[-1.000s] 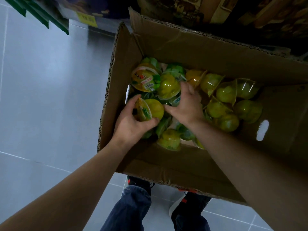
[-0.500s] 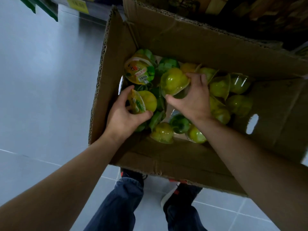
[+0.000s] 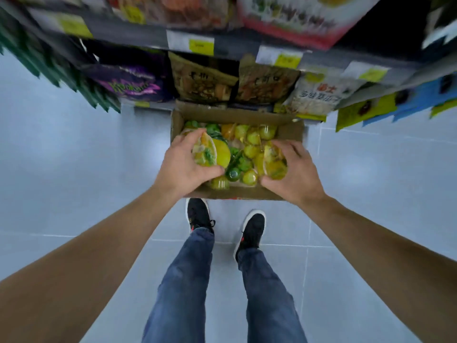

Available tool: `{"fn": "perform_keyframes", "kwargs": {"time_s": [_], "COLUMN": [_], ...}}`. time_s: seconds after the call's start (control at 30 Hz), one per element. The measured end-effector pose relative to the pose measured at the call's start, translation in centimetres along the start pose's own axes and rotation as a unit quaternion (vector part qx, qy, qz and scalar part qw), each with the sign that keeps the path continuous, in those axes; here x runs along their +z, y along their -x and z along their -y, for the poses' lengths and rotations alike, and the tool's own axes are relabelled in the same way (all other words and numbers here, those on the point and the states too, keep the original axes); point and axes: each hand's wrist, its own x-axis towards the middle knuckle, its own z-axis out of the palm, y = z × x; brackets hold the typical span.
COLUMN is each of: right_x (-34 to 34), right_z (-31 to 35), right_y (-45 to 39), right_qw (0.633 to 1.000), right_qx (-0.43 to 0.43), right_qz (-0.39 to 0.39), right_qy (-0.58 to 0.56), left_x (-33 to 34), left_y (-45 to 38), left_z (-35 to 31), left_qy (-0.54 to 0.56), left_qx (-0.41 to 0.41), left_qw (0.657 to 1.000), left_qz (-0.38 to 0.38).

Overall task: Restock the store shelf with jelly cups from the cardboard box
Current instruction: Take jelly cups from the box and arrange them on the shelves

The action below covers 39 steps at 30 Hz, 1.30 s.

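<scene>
Above the box's near edge, the left hand (image 3: 184, 167) grips a yellow jelly cup (image 3: 210, 153), and the right hand (image 3: 293, 173) grips another cup (image 3: 273, 160). More cups (image 3: 249, 139) fill the cardboard box (image 3: 289, 131) below the shelf (image 3: 230, 49).

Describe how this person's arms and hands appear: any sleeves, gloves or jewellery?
Both forearms are bare as far as the picture shows, with no sleeves in view. The left hand and right hand are bare too: no gloves, rings, watch or wristband can be seen.
</scene>
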Motion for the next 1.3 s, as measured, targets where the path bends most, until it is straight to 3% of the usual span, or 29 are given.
{"fn": "perform_keyframes", "kwargs": {"time_s": [0.33, 0.47, 0.73, 1.03, 1.3], "right_x": [-18.9, -24.5, -34.0, -45.2, -51.9], "right_z": [11.6, 15.2, 20.3, 26.7, 33.6], "right_y": [13.0, 17.6, 24.3, 27.2, 25.1], "right_qw": [0.994, 0.98, 0.953, 0.897, 0.848], "right_qx": [-0.072, -0.122, -0.204, -0.285, -0.346], "right_qz": [-0.084, -0.153, -0.218, -0.335, -0.397], "right_qy": [0.003, 0.023, 0.045, 0.04, 0.053], "left_x": [-12.6, -15.8, -21.0, -28.1, -34.7], "left_y": [15.6, 21.8, 31.8, 37.7, 37.2], "left_z": [-17.5, -22.7, -31.5, -40.1, -45.1], "left_qy": [-0.087, -0.108, -0.146, -0.14, -0.151], "left_qx": [0.151, 0.202, 0.303, 0.394, 0.454], "left_qw": [0.985, 0.973, 0.937, 0.882, 0.824], "left_qz": [-0.013, -0.037, -0.096, -0.216, -0.304]}}
